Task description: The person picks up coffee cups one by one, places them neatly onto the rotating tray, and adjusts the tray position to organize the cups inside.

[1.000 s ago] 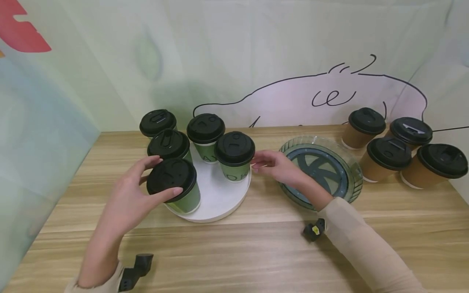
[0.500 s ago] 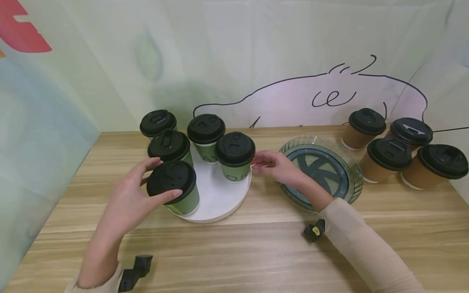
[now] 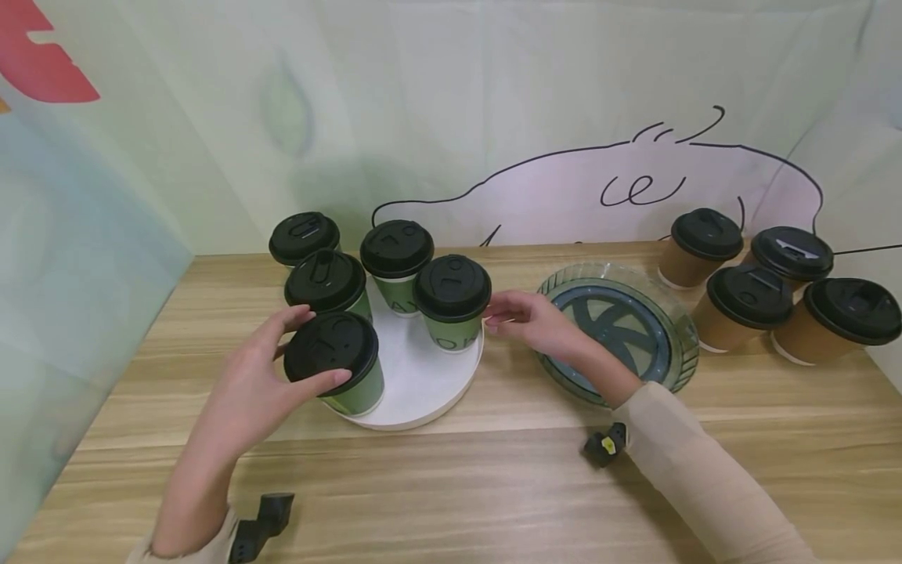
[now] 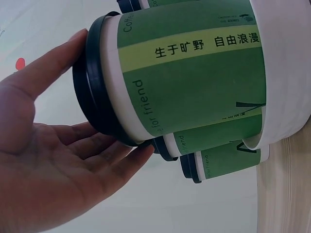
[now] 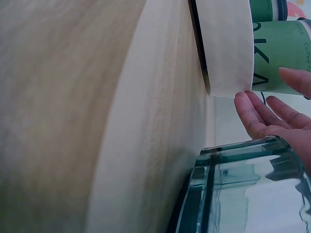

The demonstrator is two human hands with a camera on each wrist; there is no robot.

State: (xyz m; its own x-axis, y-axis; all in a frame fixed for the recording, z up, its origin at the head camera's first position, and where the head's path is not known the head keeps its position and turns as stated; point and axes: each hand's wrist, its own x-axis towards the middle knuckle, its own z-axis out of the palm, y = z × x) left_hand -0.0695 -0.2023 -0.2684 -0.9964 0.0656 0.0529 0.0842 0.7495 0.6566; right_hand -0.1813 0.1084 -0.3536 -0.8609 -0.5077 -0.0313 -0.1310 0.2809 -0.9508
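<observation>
My left hand (image 3: pixel 250 380) grips the black lid of a green paper coffee cup (image 4: pixel 194 73), thumb on one side and fingers on the other. This cup stands upright at the front left edge of a round white stand (image 3: pixel 416 392). My right hand (image 3: pixel 532 321), its fingers loosely extended, is beside another lidded green cup (image 3: pixel 451 329). In the right wrist view its fingertips are at the rim of the stand; I cannot tell whether they press on it. Two more green cups, one at the back (image 3: pixel 398 286) and one at the left (image 3: pixel 327 280), stand close by.
Another black-lidded cup (image 3: pixel 304 237) is behind at the far left. A ribbed glass dish (image 3: pixel 680 345) with a dark blue patterned disc inside lies under my right forearm. Several brown lidded cups (image 3: pixel 736 313) stand at the right, before a printed backdrop (image 3: pixel 451 102).
The front left green cup, with my left hand on its lid, shifts very slightly toward me. My right hand and the other cups look the same.
</observation>
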